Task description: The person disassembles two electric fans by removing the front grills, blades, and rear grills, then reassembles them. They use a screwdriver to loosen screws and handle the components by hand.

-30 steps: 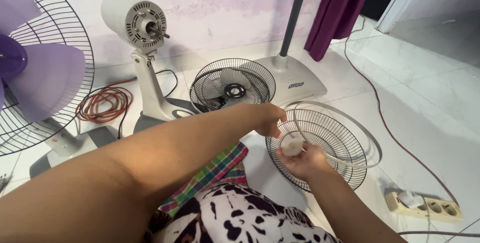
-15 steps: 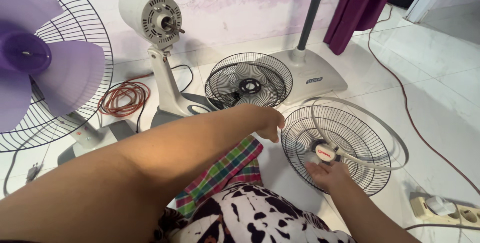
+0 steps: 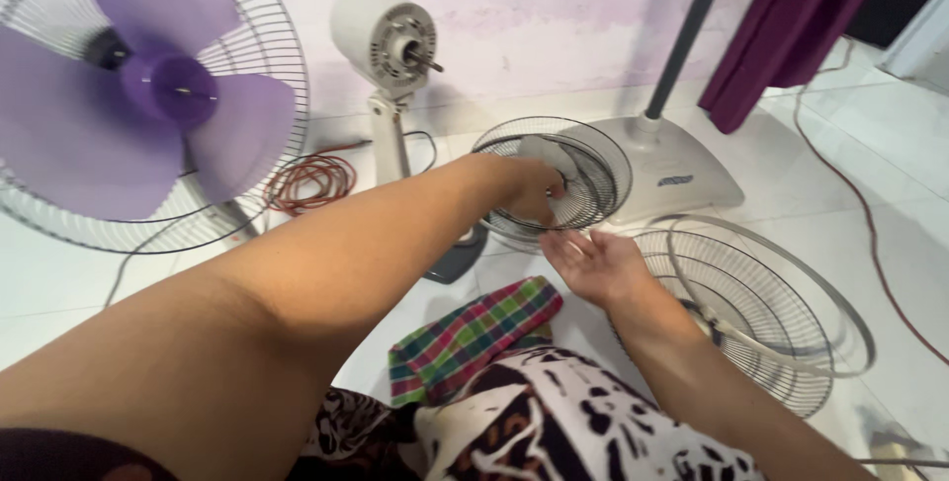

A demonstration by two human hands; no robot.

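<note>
Both hands are out over the white tiled floor: the left hand reaches far forward and is closed on the rim of a round black wire fan guard that leans tilted near the wall, while the right hand lies just below it, palm up and fingers loose, gripping nothing. That black guard stands between the two fan stands, its lower edge on the floor beside the dark foot of a stripped white fan motor on its stand, whose bare shaft points to the right. Close to the right wrist a second round wire guard with a pale grey ring laid across it lies flat on the floor. Below the hands, a plaid cloth in green, red and yellow meets a black-and-white patterned garment over the person's lap. Behind the black guard sits the wide white base of a pedestal fan with a grey pole. Far left stands a fan with purple blades in a wire cage, and a coiled orange-red cable lies by the wall. A purple curtain hangs at upper right.
</note>
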